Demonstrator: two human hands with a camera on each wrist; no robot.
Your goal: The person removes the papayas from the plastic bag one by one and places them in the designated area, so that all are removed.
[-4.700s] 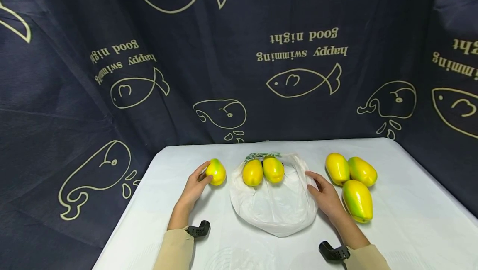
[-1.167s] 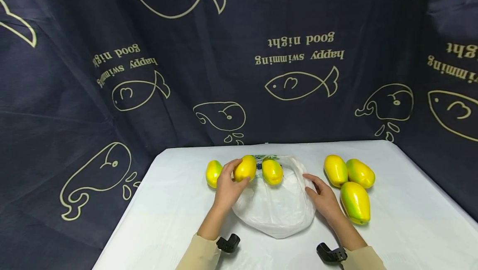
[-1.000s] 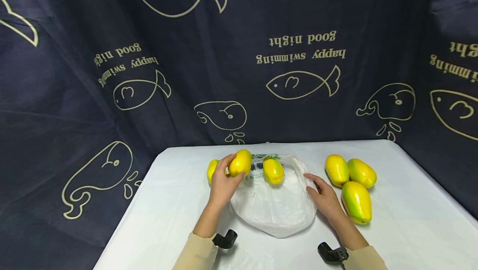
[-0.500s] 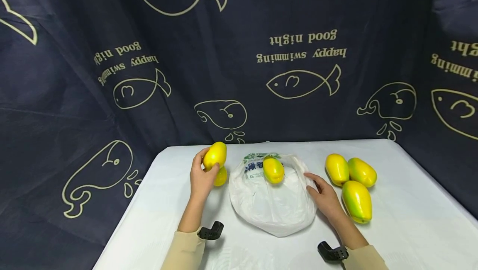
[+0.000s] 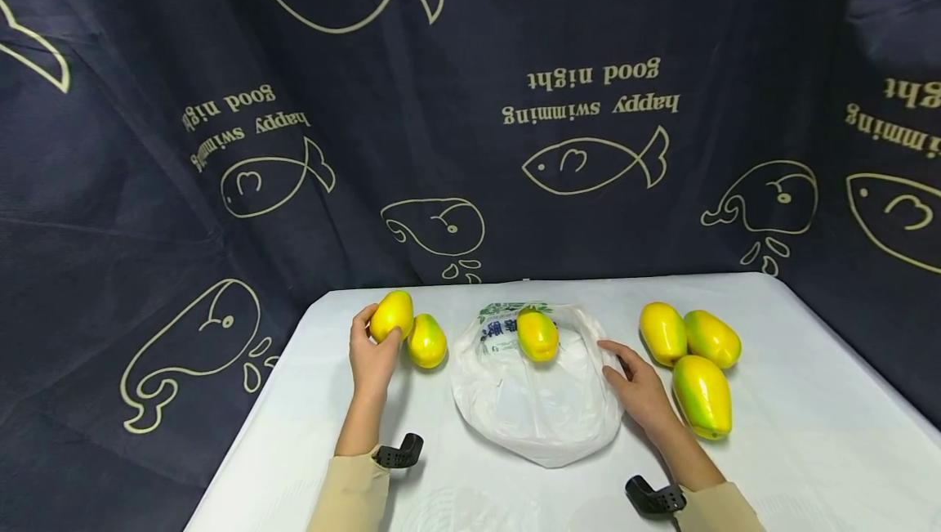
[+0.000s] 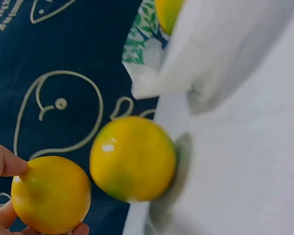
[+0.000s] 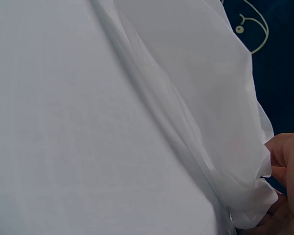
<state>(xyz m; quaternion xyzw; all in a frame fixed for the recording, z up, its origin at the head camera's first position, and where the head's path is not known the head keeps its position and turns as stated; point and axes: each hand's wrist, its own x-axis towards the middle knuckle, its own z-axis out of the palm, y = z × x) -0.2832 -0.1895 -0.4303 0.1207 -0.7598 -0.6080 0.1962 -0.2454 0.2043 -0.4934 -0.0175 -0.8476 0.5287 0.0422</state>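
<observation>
My left hand (image 5: 373,362) grips a yellow-green mango (image 5: 392,316) at the left of the table, thumb on its near side. Right beside it rests a second mango (image 5: 427,342). In the left wrist view the held mango (image 6: 51,196) is close to that other mango (image 6: 132,159). A white plastic bag (image 5: 544,430) with green and blue print lies with its mouth spread wide, and one mango (image 5: 538,336) sits in it. My right hand (image 5: 639,385) holds the bag's right rim; the right wrist view shows the fingers (image 7: 280,147) pinching the thin plastic.
Three more mangoes (image 5: 702,397) lie grouped to the right of my right hand. The table (image 5: 809,434) has a white cover. A dark curtain (image 5: 470,107) with fish drawings hangs behind and at the sides.
My left hand has lifted one of the two mangoes out of the bag and carried it left, past the mango on the table. My right hand has stayed at the bag's rim.
</observation>
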